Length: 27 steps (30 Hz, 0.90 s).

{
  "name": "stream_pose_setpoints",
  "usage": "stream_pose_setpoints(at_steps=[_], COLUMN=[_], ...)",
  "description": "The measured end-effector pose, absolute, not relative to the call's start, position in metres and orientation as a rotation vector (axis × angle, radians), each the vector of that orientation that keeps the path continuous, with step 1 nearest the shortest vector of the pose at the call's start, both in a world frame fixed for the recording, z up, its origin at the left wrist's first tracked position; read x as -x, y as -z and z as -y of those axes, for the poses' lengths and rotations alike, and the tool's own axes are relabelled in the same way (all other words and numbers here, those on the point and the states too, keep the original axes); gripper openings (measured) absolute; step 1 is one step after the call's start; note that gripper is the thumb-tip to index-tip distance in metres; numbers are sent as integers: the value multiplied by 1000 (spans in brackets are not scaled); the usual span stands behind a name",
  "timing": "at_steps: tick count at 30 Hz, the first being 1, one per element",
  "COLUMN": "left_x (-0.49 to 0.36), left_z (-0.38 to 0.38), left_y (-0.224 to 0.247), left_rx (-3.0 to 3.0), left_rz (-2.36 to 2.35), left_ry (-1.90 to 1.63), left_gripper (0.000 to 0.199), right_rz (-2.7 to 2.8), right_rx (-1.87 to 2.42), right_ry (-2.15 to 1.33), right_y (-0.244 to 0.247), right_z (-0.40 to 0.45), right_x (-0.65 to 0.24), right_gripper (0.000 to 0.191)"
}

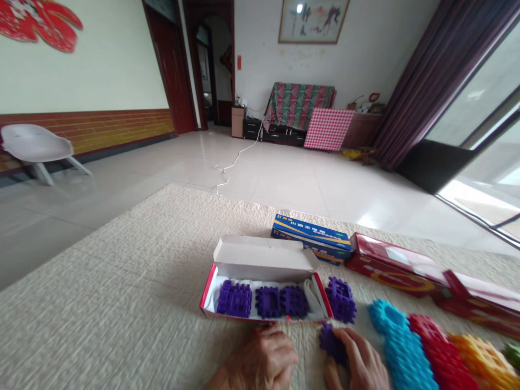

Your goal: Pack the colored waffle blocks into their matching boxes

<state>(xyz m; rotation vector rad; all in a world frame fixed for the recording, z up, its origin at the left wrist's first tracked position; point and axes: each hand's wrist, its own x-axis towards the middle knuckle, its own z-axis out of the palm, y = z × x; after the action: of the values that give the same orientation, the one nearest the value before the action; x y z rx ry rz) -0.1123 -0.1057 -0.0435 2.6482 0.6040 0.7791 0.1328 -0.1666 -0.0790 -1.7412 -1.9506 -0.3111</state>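
Note:
An open white-lined box (266, 320) with red ends lies on the beige cover, its lid flap folded back. Inside it sit several purple plastic building blocks (268, 303) on white lining. My left hand (266, 357) is curled just in front of the box's near edge; its fingertips are tucked out of sight, so anything inside them is hidden. To its right, my right hand (359, 360) grips a purple building block (333, 344) between thumb and fingers, near the box's right front corner. Another purple block (341, 300) rests beside the right end of the box.
Stacks of blue (406, 346), red (441, 346) and yellow blocks (487, 357) lie to the right. Behind stand a blue box (311, 238) and a dark red box (398, 265), with another red box (479, 303) further right. The beige cover's (122, 303) far edge borders the tiled floor.

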Motion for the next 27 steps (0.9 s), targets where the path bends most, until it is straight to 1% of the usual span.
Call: stream_pose_setpoints(at_steps=[5, 13, 18, 24, 27], left_x=[111, 113, 114, 114, 112], left_z=[106, 108, 108, 108, 107], left_y=[45, 31, 32, 38, 39], left_rx=[-2649, -2589, -2568, -2554, -2512], left_rz=[-609, -600, -598, -753, -849], left_ry=[-816, -782, -806, -962, -1043], left_gripper=[11, 13, 14, 13, 13], right_rz=[1917, 1857, 1783, 1662, 1590], right_rx=[1772, 1780, 1787, 1736, 1666], right_ry=[295, 201, 173, 101, 137], right_y=[78, 60, 51, 53, 42], right_z=[166, 168, 169, 175, 179], right_x=[-132, -116, -109, -111, -116], right_gripper=[56, 47, 41, 35, 32])
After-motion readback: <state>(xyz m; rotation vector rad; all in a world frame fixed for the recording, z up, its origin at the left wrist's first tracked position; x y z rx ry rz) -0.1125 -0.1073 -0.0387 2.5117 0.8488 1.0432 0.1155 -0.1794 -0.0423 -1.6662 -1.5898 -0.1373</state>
